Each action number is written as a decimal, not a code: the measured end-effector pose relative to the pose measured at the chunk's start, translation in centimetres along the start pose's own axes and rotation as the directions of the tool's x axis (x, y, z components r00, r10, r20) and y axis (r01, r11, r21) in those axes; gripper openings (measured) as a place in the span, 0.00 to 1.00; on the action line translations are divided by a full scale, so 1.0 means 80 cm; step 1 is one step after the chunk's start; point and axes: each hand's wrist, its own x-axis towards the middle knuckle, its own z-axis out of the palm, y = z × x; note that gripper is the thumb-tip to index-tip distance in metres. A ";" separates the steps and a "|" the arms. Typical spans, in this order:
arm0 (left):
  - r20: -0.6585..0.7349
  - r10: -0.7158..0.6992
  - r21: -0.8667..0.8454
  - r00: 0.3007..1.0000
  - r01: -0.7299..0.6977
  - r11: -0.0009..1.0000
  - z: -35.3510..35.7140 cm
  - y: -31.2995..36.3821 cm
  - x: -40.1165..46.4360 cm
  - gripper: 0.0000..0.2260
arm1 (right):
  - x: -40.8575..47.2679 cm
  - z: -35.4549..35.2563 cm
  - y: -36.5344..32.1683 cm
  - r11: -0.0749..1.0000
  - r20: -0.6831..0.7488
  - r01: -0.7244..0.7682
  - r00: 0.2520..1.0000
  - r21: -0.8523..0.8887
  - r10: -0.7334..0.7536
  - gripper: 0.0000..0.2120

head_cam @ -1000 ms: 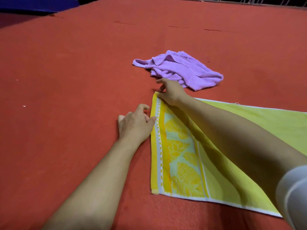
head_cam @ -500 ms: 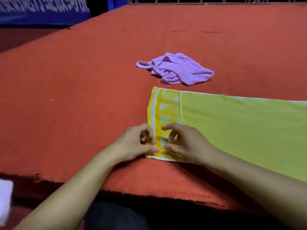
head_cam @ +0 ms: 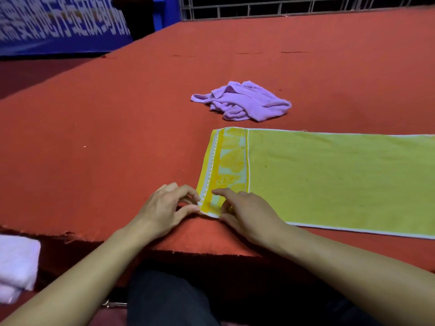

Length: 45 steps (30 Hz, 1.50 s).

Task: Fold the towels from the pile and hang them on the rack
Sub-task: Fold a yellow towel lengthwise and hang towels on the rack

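Observation:
A yellow-green towel [head_cam: 329, 177] with an orange lemon-patterned border lies flat on the red table [head_cam: 117, 142], reaching past the right edge of view. My left hand [head_cam: 164, 208] pinches its near left corner between thumb and fingers. My right hand [head_cam: 244, 212] rests on the same corner from the right, index finger stretched over the border and thumb at the near hem. A crumpled purple towel [head_cam: 244, 102] lies farther back, apart from both hands. No rack is in view.
The table's near edge [head_cam: 70, 234] runs just in front of my hands. A folded white towel [head_cam: 16, 267] sits low at the left, below the table edge. A blue banner [head_cam: 58, 24] and a metal railing [head_cam: 282, 8] stand behind the table.
Both hands came from the towel's far left corner and left edge back to its near left corner. The view has pulled back, showing the table's near edge.

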 end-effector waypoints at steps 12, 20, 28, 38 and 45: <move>0.035 -0.094 -0.050 0.995 0.096 0.994 0.032 0.040 0.083 0.06 | -0.023 -0.055 0.053 0.985 -0.094 -0.105 0.989 0.139 0.118 0.25; 0.170 -0.096 -0.005 0.981 0.098 0.995 0.101 0.078 0.245 0.06 | -0.077 -0.171 0.225 0.891 -0.193 -0.436 0.870 0.128 0.453 0.20; 0.257 0.099 -0.068 0.961 -0.084 0.994 0.235 0.212 0.404 0.06 | -0.116 -0.285 0.433 0.726 -0.436 -0.684 0.631 0.078 0.642 0.17; 0.244 -0.021 -0.047 0.970 0.033 0.998 0.349 0.293 0.501 0.10 | -0.135 -0.326 0.601 0.655 -0.436 -0.754 0.609 -0.058 0.662 0.18; 0.274 0.005 0.004 0.962 -0.007 1.000 0.354 0.291 0.510 0.11 | -0.137 -0.331 0.633 0.693 -0.431 -0.706 0.675 -0.145 0.598 0.19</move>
